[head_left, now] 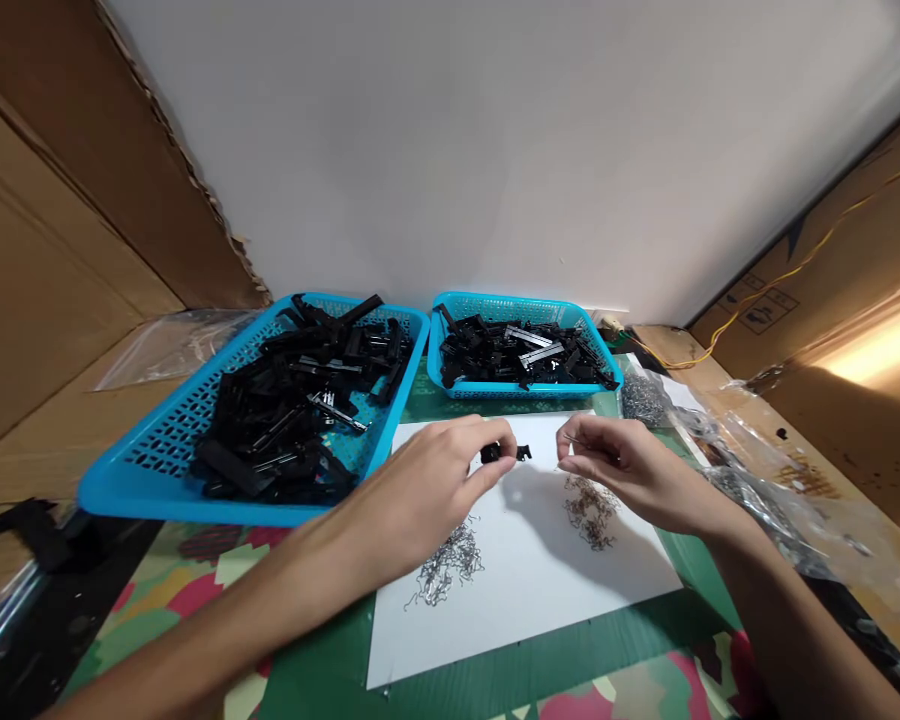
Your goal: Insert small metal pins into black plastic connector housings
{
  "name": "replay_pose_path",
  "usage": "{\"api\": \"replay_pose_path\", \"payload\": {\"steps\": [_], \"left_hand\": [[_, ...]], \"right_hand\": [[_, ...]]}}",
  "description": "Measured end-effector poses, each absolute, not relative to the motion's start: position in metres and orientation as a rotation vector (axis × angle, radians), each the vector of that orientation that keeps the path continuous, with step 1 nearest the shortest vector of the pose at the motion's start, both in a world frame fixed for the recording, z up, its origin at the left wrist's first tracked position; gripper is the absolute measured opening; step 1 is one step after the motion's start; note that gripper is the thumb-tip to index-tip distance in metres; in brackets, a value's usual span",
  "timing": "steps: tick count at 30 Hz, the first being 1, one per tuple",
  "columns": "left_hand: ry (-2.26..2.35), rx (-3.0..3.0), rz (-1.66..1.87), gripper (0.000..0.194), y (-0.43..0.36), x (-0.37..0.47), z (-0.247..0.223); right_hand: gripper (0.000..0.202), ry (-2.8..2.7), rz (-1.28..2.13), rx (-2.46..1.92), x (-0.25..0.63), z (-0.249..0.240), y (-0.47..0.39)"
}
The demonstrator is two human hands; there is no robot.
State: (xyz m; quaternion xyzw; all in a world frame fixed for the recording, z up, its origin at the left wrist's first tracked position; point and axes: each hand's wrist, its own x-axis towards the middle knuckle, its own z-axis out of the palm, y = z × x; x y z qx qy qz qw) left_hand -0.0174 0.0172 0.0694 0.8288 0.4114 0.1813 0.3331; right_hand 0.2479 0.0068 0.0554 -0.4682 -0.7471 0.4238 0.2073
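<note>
Above a white sheet [510,620], my left hand [450,475] pinches a small black plastic part [523,453] between thumb and fingers. The fingers cover much of that part. My right hand [622,460] is closed just to its right, the fingertips pressed on what looks like a thin metal wire piece [572,438]. A short gap separates the two hands. A pile of silvery bent wire springs [450,568] lies on the sheet below my left hand. Beneath my right hand is a smaller pile of brownish wire springs [591,515].
A large blue basket [157,505] of black plastic parts stands at left, a smaller blue basket [525,390] of similar parts at the back. Plastic bags [765,510] with metal pieces lie at right. Cardboard walls [45,200] and a yellow cable [720,330] flank the table.
</note>
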Motion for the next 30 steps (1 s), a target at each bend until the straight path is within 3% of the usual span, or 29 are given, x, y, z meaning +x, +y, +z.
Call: {"api": "replay_pose_path", "payload": {"steps": [9, 19, 24, 30], "left_hand": [[1.042, 2.015, 0.538, 0.019, 0.007, -0.007, 0.050], [1.091, 1.972, 0.567, 0.018, 0.003, -0.006, 0.034], [1.252, 2.134, 0.478, 0.029, -0.001, -0.004, 0.023], [1.201, 2.227, 0.385, 0.023, -0.001, -0.001, 0.019]], "right_hand": [[0.022, -1.869, 1.417, -1.126, 0.216, 0.045, 0.011], [0.022, -1.704, 1.254, -1.257, 0.220, 0.023, 0.011], [0.025, -1.705, 1.161, -1.498, 0.230, 0.016, 0.018], [0.019, -1.776, 1.128, -1.571, 0.226, 0.010, 0.014]]}}
